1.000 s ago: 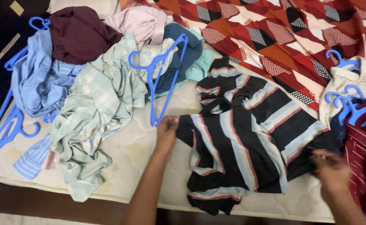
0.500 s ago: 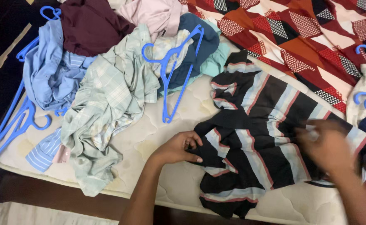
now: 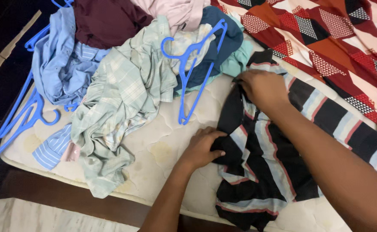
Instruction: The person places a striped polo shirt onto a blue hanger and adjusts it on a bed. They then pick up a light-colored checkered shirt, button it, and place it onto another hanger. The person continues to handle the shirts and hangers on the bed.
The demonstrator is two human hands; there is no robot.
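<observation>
Item: striped shirt (image 3: 283,141), black with white, grey and red bands, lies spread across the near right part of the mattress (image 3: 162,150), its hem toward the near edge.
Left hand (image 3: 203,148): rests on the shirt's left edge, grip closed round a fold of cloth, thumb on top; the hold appears to pin that side flat while the other hand works.
Right hand (image 3: 263,88): reaches across to the collar end of the shirt, fingers curled down onto the fabric; whether the grip pinches cloth or only presses it I cannot tell. The forearm crosses over the shirt's body.
Hanger: blue plastic hanger (image 3: 192,64) lies just left of the shirt, atop a teal and navy garment (image 3: 222,47), within reach of both hands.
Adjacent stock: pale green checked shirt (image 3: 119,111), crumpled; light blue shirt (image 3: 59,68); maroon garment (image 3: 106,21); pink garment (image 3: 175,13); further blue hangers (image 3: 21,124) at the mattress's left edge.
Bedding: red patterned sheet (image 3: 334,38) at the far right.
Change from half a second ago: right hand moves from the shirt's right side up to the collar; left hand stays on the left edge; the view drifts right.
</observation>
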